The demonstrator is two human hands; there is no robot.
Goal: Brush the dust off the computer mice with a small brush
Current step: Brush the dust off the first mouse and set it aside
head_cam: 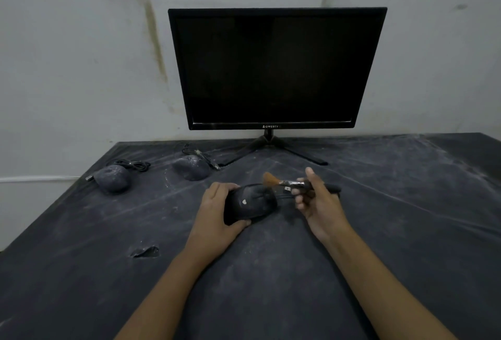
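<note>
A black computer mouse [250, 203] with a small white mark lies at the table's middle, and my left hand [217, 212] grips it from the left side. My right hand [315, 198] pinches the handle of a small brush [287, 183]. Its orange bristles point left and hover at the mouse's far end. Two more mice, grey with dust, sit further back: one at the far left [113, 178] and one nearer the centre [191, 167], each with a coiled cable.
A dark monitor [273, 68] on a splayed stand [268, 147] stands at the back against a stained wall. The black table cover [271, 272] is streaked with dust and has a small tear [146, 252] at front left.
</note>
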